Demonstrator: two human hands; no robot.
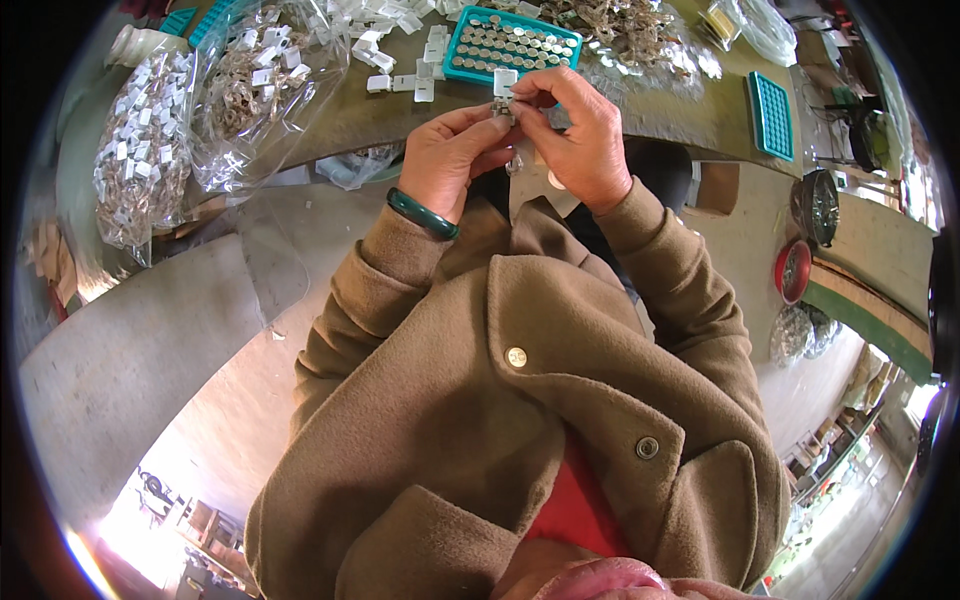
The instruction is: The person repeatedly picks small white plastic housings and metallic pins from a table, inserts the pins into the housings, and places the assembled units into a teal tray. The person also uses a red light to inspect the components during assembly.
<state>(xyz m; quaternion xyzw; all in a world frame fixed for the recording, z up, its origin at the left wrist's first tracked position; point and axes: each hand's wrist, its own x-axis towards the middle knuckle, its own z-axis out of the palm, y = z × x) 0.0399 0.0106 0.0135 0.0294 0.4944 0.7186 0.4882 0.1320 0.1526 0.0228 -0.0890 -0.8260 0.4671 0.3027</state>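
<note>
Both of my hands meet just in front of the table's near edge. My left hand (442, 160), with a dark green bangle on its wrist, is closed, thumb and fingertips pinching a small shiny piece below a white card-like tag (506, 82). From the other side my right hand (585, 140) has its thumb and forefinger at the same tag. The tag stands up between the fingertips; fingers partly hide its lower end. Just beyond is a teal tray (468, 78) with rows of round silvery pieces. Several loose white tags (424, 88) lie left of the tray.
Clear plastic bags (225, 160) full of white tags and brownish strands rest at the table's left. A heap of brownish strands (625, 30) lies right of the tray. Another teal tray (770, 115) is at the right edge. A red basin (793, 270) stands lower right.
</note>
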